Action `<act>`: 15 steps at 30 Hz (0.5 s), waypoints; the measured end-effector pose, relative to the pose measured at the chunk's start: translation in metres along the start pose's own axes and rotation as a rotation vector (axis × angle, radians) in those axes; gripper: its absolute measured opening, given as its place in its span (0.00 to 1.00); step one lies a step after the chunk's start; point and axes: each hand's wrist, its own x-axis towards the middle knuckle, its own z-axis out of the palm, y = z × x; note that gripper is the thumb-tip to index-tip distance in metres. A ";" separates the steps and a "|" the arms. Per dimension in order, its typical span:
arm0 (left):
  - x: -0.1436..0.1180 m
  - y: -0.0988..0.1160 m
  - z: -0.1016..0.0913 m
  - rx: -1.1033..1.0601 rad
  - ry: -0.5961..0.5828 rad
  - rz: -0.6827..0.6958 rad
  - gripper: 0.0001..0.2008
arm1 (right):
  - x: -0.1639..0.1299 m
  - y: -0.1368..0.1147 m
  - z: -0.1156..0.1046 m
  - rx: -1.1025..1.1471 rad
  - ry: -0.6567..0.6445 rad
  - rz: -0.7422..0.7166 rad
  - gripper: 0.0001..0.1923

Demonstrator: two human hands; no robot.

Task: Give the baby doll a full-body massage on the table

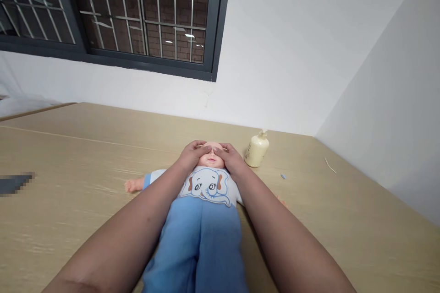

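Observation:
A baby doll (211, 161) lies on its back on the wooden surface, its legs toward me. It wears a white top with an elephant patch (207, 187) and blue trousers (202, 238). My left hand (191, 155) curves round the left side of the doll's head, with the thumb across its eye area. On the other side, my right hand (231, 157) holds the head the same way, its thumb over the other eye. The doll's mouth shows below my thumbs. One doll hand (133, 185) sticks out past my left forearm; the other is mostly hidden behind my right forearm.
Just right of my right hand stands a cream pump bottle (257, 150). A small blue scrap (283, 176) and a thin pale strip (330, 165) lie farther right. Behind the wooden surface (85, 155) are a white wall (275, 55) and a barred window (147, 13). A pixelated dark patch is at left.

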 end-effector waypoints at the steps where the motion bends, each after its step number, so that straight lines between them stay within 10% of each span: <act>1: 0.000 0.000 0.000 -0.013 -0.008 -0.007 0.25 | -0.001 0.000 -0.001 0.010 -0.006 0.003 0.27; 15: 0.000 -0.001 -0.015 -0.213 -0.142 -0.143 0.27 | -0.013 -0.015 -0.014 0.121 -0.161 0.106 0.26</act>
